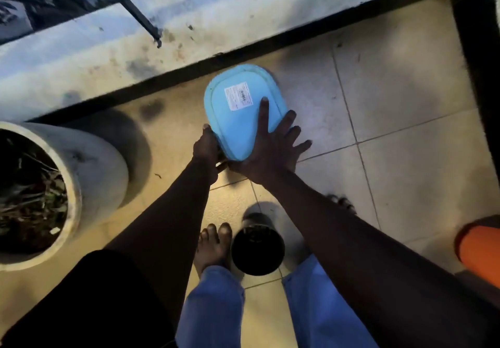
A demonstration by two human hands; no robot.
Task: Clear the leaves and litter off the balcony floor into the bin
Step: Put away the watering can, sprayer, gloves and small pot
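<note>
The blue bin [235, 128] was held bottom-up above the tiled floor [392, 90], its flat base facing the camera with a white label [238, 95] stuck beyond the fingertips. The right hand [270, 150] lay flat on that base, fingers [264, 112] straight and spread, some reaching past the bin's right edge. The left hand [207, 150] gripped the bin's near left edge, its fingers curled under and its thumb against the side. Just behind both wrists, a small black pot [257, 250] stood on the floor beside a bare foot [213, 244]. Left of the left hand stood a large grey planter [89, 169] holding dry plant matter, with a small dark scrap [157, 175] on the tiles between them. Beyond the hands ran a stained concrete ledge [189, 28]. Well to the right of the right forearm sat an orange object [479, 250].
</note>
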